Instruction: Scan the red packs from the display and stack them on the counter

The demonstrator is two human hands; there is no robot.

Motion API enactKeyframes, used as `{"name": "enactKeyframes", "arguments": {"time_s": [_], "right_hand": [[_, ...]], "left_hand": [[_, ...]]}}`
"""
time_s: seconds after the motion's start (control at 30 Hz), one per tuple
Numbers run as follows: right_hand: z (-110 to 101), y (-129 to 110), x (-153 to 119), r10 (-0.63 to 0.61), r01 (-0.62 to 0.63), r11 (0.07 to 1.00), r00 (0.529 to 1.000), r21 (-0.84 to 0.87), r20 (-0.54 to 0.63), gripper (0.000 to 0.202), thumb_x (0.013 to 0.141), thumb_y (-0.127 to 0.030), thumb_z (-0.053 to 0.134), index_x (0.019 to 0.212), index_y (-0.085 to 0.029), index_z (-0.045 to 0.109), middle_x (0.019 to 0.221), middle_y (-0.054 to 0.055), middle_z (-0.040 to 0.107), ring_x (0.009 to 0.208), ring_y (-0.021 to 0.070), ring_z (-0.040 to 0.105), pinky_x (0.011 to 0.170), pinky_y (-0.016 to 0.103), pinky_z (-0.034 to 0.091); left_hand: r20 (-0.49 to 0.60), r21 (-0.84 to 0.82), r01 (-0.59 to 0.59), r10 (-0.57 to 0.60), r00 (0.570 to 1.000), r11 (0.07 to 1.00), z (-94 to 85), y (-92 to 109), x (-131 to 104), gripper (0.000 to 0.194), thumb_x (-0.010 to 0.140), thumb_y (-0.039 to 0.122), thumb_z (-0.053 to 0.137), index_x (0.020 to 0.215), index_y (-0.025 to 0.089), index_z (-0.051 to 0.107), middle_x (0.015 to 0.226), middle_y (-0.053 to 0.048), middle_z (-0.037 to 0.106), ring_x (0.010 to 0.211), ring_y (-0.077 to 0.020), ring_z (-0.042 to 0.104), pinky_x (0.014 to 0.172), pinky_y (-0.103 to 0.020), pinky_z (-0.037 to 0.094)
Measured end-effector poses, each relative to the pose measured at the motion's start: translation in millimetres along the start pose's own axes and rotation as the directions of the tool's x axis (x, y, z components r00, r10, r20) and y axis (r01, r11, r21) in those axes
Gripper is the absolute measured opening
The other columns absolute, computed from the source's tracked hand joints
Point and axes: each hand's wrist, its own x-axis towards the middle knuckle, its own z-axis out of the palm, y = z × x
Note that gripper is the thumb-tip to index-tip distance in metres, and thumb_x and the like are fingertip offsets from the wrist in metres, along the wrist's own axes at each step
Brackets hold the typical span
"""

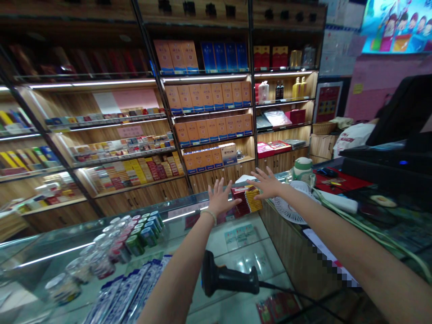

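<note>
A small block of red and yellow packs, probably stacked boxes, stands on the glass counter between my two hands. On its left side my left hand has its fingers spread, the thumb reaching toward the packs. My right hand is on the other side, fingers apart, close to the yellow part. Whether either hand touches the packs I cannot tell. Nearer to me, a black handheld barcode scanner with a cable lies on the glass, below my left forearm's right side.
Several jars and cans stand in rows on the left, with blue-and-silver packets before them. To the right are a white fan, a green-and-white jug and a dark monitor. Stocked shelves line the back.
</note>
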Motion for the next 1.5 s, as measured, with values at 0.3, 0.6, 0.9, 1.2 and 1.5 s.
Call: {"name": "enactKeyframes", "arguments": {"time_s": [0.3,0.6,0.9,1.2,1.5], "right_hand": [[-13,-23,-15,-0.066,0.059,0.998,0.972,-0.037,-0.227,0.080,0.087,-0.072,0.056,0.158,-0.040,0.037,0.172,0.008,0.021,0.158,0.0380,0.013,0.122,0.068,-0.004],[-38,-87,-30,-0.030,0.029,1.000,0.952,-0.009,-0.305,0.066,0.096,-0.062,0.051,0.156,-0.037,0.041,0.172,0.008,0.021,0.159,0.0356,0.011,0.122,0.067,-0.004],[-47,-143,-33,-0.065,0.086,0.995,0.940,0.049,-0.335,0.061,0.099,-0.056,0.048,0.156,-0.036,0.043,0.171,0.008,0.024,0.158,0.0352,0.012,0.122,0.066,-0.003],[-63,-196,-60,-0.070,0.110,0.989,0.936,0.095,-0.346,0.057,0.102,-0.058,0.042,0.154,-0.035,0.045,0.171,0.010,0.025,0.158,0.0356,0.013,0.123,0.066,-0.004],[-59,-231,-84,-0.104,0.144,0.986,0.931,0.089,-0.348,0.058,0.102,-0.060,0.040,0.153,-0.034,0.048,0.170,0.009,0.028,0.157,0.0355,0.015,0.124,0.062,-0.003]], "left_hand": [[-0.164,0.036,-0.027,0.032,0.986,0.999,-19.9,-5,-22,0.090,0.086,0.078,0.051,0.161,0.032,0.032,0.173,-0.012,0.019,0.160,-0.0353,0.010,0.125,-0.066,0.006],[-0.251,0.091,-0.029,0.051,0.967,0.995,-50.3,-25,-66,0.080,0.092,0.070,0.050,0.160,0.031,0.036,0.170,-0.012,0.026,0.158,-0.0356,0.017,0.126,-0.065,0.008],[-0.251,0.081,0.079,-0.057,0.966,0.994,-80.0,-51,-117,0.073,0.094,0.066,0.050,0.158,0.030,0.041,0.170,-0.011,0.025,0.158,-0.0365,0.015,0.126,-0.063,0.010],[-0.269,0.126,0.133,-0.095,0.958,0.983,-91.2,-74,-177,0.070,0.094,0.062,0.053,0.156,0.031,0.045,0.169,-0.012,0.029,0.158,-0.0364,0.016,0.127,-0.062,0.008],[-0.259,0.163,0.212,-0.166,0.952,0.964,-96.5,-93,-243,0.070,0.092,0.065,0.055,0.153,0.031,0.049,0.169,-0.011,0.030,0.158,-0.0367,0.016,0.128,-0.060,0.009]]}}
